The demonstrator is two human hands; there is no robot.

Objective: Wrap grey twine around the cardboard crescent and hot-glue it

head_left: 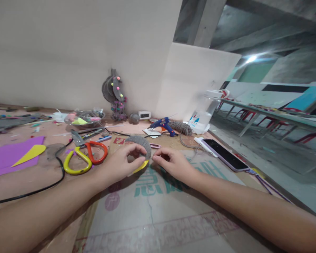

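Observation:
My left hand (pixel 133 158) grips a curved, crescent-like piece wrapped in grey yarn (pixel 140 140) between thumb and fingers. A bare yellow end (pixel 141 166) of the piece shows below the wrapping. Just to its right, my right hand (pixel 171 161) is closed in a pinch close to the piece; whatever lies between its fingertips is too small to make out. Both hands are over a cardboard sheet (pixel 126 218) with green and purple print. A thin grey strand (pixel 149 203) lies on the sheet below them.
Left are scissors with yellow and red handles (pixel 77 167), purple sheets (pixel 5 158) and a black cable (pixel 59 172). Behind are a blue glue gun (pixel 163 124), grey yarn (pixel 181 128), a bowl of craft bits (pixel 84 119) and a plastic jug (pixel 201 112). A phone (pixel 223 153) lies right.

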